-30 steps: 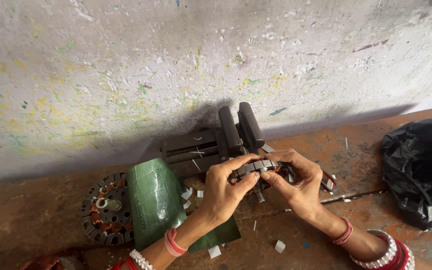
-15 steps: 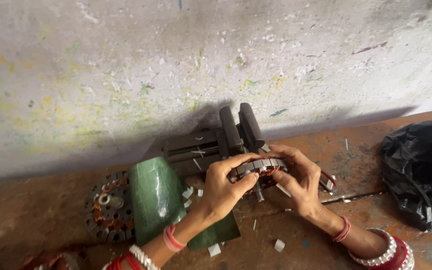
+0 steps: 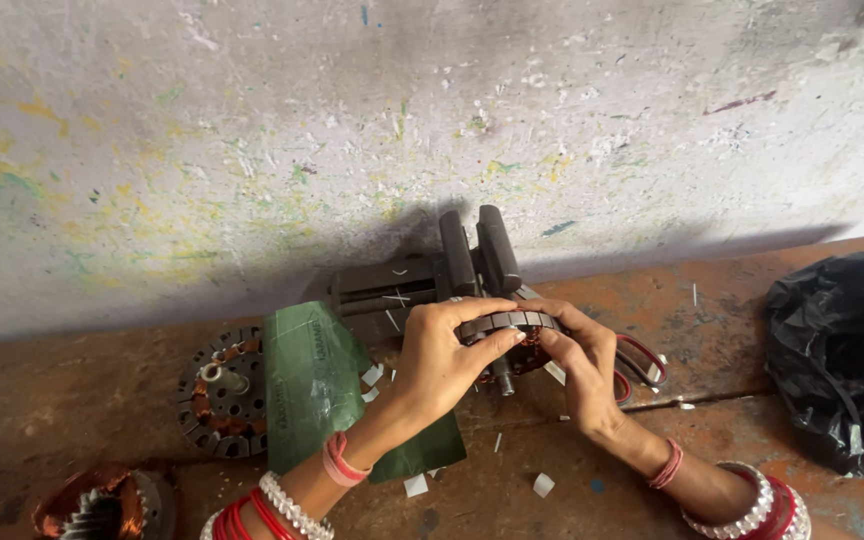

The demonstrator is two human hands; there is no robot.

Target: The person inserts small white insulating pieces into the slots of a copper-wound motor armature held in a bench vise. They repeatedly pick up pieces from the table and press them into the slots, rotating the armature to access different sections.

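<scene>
Presently, the wound stator (image 3: 508, 338), a slotted ring of stacked metal with copper coils and a short shaft pointing down, sits raised just above the counter (image 3: 592, 470), in front of the dark bench vise (image 3: 457, 265). Your left hand (image 3: 442, 365) closes its fingers (image 3: 492, 345) over the near-left rim; your right hand (image 3: 582, 370) grips the right rim, thumb on the outer edge. Both hands are shut on the piece, neither wide open. Red lead wires (image 3: 637, 365) trail from its right side towards the counter.

Judgement on handling: the core looks rigid and fairly heavy for its size, so hold it by the steel rim, as you do. The copper windings and leads appear delicate; keep pressure off them.

Surroundings: a folded green sheet (image 3: 317, 385) lies just left of your left wrist, with small white paper slips (image 3: 542, 485) scattered about. A second stator (image 3: 222, 390) rests flat beyond it. A black plastic bag (image 3: 842, 350) sits well apart at the right.
</scene>
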